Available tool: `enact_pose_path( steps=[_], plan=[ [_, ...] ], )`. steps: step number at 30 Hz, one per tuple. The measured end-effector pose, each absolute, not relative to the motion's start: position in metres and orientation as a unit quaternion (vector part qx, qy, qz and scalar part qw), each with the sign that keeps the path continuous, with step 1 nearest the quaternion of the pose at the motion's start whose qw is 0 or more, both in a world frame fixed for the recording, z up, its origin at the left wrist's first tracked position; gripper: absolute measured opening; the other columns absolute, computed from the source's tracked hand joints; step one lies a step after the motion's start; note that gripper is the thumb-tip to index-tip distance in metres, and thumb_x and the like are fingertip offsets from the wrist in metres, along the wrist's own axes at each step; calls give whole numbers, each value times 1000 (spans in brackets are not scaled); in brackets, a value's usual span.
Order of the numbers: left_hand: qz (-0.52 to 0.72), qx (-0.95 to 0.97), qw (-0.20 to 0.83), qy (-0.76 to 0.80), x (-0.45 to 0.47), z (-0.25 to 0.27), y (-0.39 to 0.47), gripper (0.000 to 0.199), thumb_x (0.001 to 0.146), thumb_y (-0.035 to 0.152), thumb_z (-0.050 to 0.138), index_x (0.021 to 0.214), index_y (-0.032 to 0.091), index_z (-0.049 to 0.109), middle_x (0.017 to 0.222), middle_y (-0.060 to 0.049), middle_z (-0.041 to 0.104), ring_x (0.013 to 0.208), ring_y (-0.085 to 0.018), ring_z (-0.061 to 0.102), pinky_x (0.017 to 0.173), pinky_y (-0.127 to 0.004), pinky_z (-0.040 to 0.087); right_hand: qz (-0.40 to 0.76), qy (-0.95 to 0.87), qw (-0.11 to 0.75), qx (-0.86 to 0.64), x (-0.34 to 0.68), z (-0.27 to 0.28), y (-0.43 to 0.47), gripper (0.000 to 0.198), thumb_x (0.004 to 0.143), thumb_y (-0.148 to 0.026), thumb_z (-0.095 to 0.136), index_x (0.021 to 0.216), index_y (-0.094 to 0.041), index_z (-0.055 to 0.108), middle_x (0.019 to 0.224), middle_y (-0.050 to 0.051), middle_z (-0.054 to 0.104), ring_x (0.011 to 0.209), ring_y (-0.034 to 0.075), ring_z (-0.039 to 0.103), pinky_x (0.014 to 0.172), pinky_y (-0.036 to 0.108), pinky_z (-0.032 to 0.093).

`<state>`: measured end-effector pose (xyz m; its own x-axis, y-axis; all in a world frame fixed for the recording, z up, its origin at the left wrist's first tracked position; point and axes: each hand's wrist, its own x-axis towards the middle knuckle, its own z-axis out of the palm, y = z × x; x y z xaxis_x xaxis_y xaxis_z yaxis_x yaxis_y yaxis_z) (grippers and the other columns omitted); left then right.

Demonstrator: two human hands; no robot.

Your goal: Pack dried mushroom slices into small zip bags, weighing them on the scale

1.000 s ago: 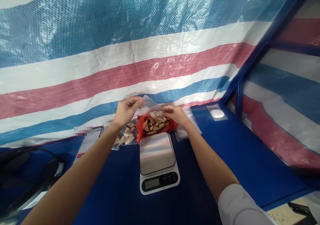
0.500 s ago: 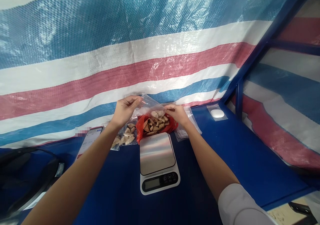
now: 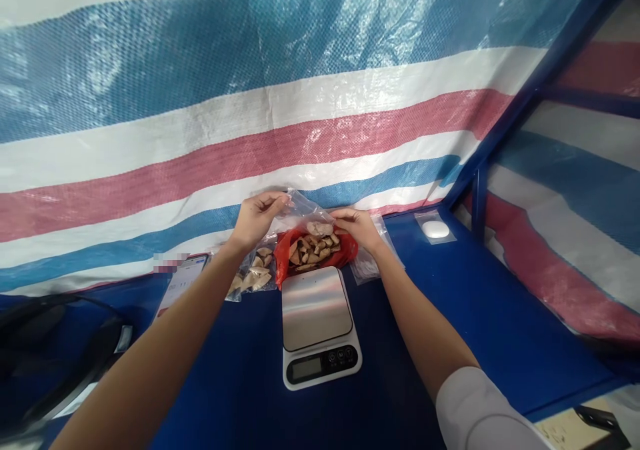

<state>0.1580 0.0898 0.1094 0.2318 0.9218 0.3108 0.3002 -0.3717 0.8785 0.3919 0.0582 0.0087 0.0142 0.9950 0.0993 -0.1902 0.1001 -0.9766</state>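
A clear plastic bag (image 3: 303, 205) is stretched between my two hands, with pale dried slices low in its right part. My left hand (image 3: 261, 215) pinches its upper left corner between thumb and fingers. At the other end, my right hand (image 3: 356, 225) grips the bag's right side. Beneath it lies an open red plastic bag (image 3: 283, 253) full of brown dried pieces (image 3: 315, 251). Just in front of that stands a white kitchen scale (image 3: 320, 327) with a bare metal plate; no digits can be made out on its display.
Filled clear bags (image 3: 253, 275) lie left of the red bag, flat clear bags (image 3: 367, 265) to its right. A phone (image 3: 181, 278) leans at the left near a black strap (image 3: 75, 370). A white oval object (image 3: 435, 229) sits at the far right of the blue table (image 3: 450, 317).
The view has shifted slightly. Both hands keep their hold on the clear bag, and the pale slices in it sit a little nearer my right hand.
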Motion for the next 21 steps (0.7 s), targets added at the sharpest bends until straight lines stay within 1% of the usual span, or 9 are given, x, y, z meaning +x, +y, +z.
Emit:
enact_pose_path(
  steps=[3, 7, 12, 15, 18, 21],
  plan=[
    [433, 713, 343, 432, 161, 112, 91, 55, 72, 70, 75, 88, 17, 77, 82, -7, 77, 78, -21, 69, 78, -34, 56, 535, -452, 572, -427, 392, 15, 57, 31, 62, -39, 85, 86, -21, 80, 96, 3, 78, 85, 20, 70, 80, 36, 61],
    [443, 711, 345, 423, 163, 117, 94, 55, 72, 69, 75, 89, 17, 77, 86, -8, 77, 78, -21, 70, 79, -35, 57, 569, -430, 560, -421, 395, 27, 57, 35, 59, -37, 89, 89, -20, 81, 89, 2, 78, 82, 19, 72, 82, 36, 63],
    [432, 719, 336, 429, 163, 120, 91, 52, 74, 68, 74, 87, 18, 76, 86, -8, 77, 78, -22, 70, 80, -36, 58, 586, -425, 555, -410, 397, 32, 55, 34, 63, -39, 88, 92, -22, 82, 93, 2, 79, 85, 21, 73, 86, 39, 63],
    [417, 725, 335, 435, 166, 122, 86, 48, 76, 65, 73, 88, 18, 76, 87, -7, 78, 82, -23, 71, 82, -36, 58, 584, -434, 551, -409, 395, 31, 54, 36, 64, -42, 88, 93, -22, 82, 95, 3, 79, 83, 19, 73, 83, 38, 64],
    [415, 727, 337, 432, 169, 124, 83, 47, 78, 64, 72, 89, 18, 76, 87, -7, 78, 81, -22, 71, 81, -35, 58, 582, -441, 550, -406, 392, 29, 54, 35, 61, -39, 90, 90, -21, 81, 91, 2, 79, 78, 17, 71, 79, 35, 64],
    [411, 729, 342, 427, 169, 124, 83, 48, 78, 65, 72, 87, 18, 76, 88, -8, 78, 82, -22, 71, 81, -35, 58, 581, -437, 558, -401, 389, 27, 56, 32, 59, -36, 89, 86, -21, 80, 88, 1, 78, 78, 16, 70, 77, 32, 62]
  ],
)
